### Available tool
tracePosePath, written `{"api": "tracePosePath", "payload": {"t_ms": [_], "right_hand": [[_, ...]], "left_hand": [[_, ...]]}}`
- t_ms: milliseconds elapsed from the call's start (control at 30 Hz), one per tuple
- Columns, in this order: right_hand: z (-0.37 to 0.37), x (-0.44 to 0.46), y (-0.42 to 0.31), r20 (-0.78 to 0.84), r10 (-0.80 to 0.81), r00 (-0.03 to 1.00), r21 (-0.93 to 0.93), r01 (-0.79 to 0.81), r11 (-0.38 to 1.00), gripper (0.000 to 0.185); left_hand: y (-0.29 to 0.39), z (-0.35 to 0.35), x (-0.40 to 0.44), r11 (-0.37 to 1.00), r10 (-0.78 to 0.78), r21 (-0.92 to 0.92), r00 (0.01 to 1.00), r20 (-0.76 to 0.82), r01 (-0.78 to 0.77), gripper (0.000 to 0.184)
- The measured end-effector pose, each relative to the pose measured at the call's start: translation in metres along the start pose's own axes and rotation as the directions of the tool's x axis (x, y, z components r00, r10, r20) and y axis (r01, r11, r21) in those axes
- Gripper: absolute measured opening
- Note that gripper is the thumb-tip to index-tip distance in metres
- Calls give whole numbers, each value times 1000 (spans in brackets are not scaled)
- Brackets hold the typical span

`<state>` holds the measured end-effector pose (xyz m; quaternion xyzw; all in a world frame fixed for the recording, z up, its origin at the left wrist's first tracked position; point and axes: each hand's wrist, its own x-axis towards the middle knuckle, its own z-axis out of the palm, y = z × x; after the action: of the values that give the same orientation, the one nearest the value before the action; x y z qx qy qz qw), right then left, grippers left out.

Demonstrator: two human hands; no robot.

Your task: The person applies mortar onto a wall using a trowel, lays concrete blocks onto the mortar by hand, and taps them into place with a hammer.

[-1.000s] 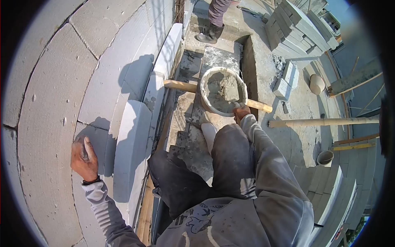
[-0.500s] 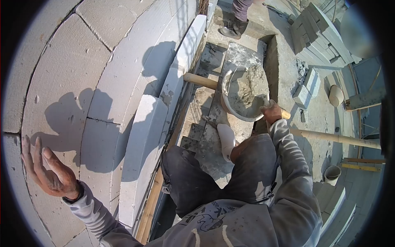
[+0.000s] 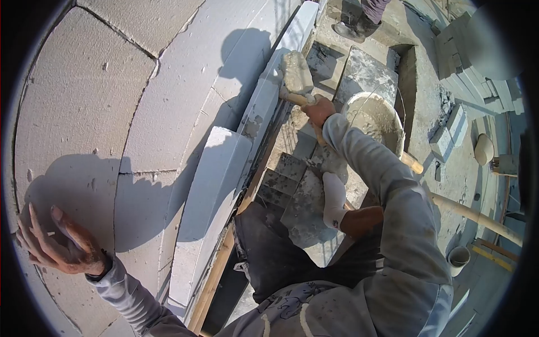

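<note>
My right hand (image 3: 320, 110) is closed round the wooden handle of a trowel (image 3: 320, 136). A thick load of wet grey mortar (image 3: 296, 73) covers its blade, which is over the edge of the row of white blocks (image 3: 261, 104). To the right of that forearm stands a round bucket (image 3: 400, 126) with a wire handle and mortar inside. My left hand (image 3: 64, 244) is open, fingers spread, at the pale block wall (image 3: 73, 112) on the left; I cannot tell whether the palm presses on it. The hand holds nothing.
A bamboo pole (image 3: 477, 216) crosses near the bucket. Another person's boot (image 3: 353, 31) is at the top. Stacked blocks (image 3: 469, 67), loose blocks (image 3: 449, 132) and a small pail (image 3: 458, 257) are on the right. A timber strip (image 3: 210, 283) runs along the wall's foot.
My right hand has moved left and up from the bucket to the block row, carrying the mortar-loaded trowel. My left hand stays spread at the wall. The view has shifted.
</note>
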<state>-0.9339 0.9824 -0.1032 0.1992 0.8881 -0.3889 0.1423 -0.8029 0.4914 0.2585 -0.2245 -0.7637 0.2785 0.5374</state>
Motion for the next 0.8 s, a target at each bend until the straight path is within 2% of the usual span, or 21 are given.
{"api": "tracePosePath", "payload": {"t_ms": [67, 100, 133, 167, 200, 267, 333, 400, 433, 500, 533, 600, 633, 733, 800], "right_hand": [[25, 25, -13, -41, -42, 998, 138, 47, 989, 37], [35, 35, -20, -24, -28, 999, 150, 32, 988, 37], [42, 46, -26, -79, -62, 995, 85, 68, 994, 37], [49, 56, -32, -135, -103, 985, 17, 106, 994, 37], [57, 69, -33, -130, -98, 987, 29, 103, 994, 37], [71, 95, -36, -90, -15, 996, 255, 38, 966, 34], [78, 117, -45, -149, 14, 989, 250, 24, 968, 28], [68, 115, -61, 44, 93, 995, 600, -101, 794, 24], [69, 120, -66, 41, 97, 994, 600, -102, 793, 24], [71, 132, -74, 133, 104, 986, 847, -167, 505, 19], [71, 139, -74, 133, 103, 986, 848, -167, 503, 19], [70, 150, -77, 295, -31, 955, 947, -288, 144, 17], [70, 155, -80, 297, -30, 954, 947, -291, 135, 17], [72, 155, -84, 313, 31, 949, 942, -315, 117, 18], [73, 140, -81, 391, -75, 917, 919, -394, -24, 9]], "left_hand": [[1, 0, 3, 998, -20, 55, 999, 35, 18, 32], [5, 0, 5, 997, -36, 76, 998, 51, 32, 34], [12, 1, 11, 994, -51, 98, 996, 67, 44, 36], [24, 1, 16, 993, -86, 88, 996, 11, 85, 38], [26, 1, 16, 990, -97, 98, 995, 0, 97, 39], [29, 1, 17, 985, -119, 119, 993, -23, 121, 43], [27, 1, 16, 979, -132, 155, 991, 12, 129, 40], [28, 1, 16, 975, -137, 177, 990, 26, 130, 39], [28, 1, 15, 971, -177, 169, 983, 42, 167, 40], [33, 2, 19, 967, -194, 179, 979, 63, 180, 42], [38, 3, 23, 965, -202, 184, 977, 73, 186, 43], [54, 4, 30, 964, -209, 171, 978, 19, 203, 44], [50, 3, 30, 952, -159, 272, 986, 41, 142, 45], [38, 3, 24, 948, -217, 249, 975, 53, 197, 45], [34, 3, 20, 955, -206, 231, 977, 60, 187, 44]]}}
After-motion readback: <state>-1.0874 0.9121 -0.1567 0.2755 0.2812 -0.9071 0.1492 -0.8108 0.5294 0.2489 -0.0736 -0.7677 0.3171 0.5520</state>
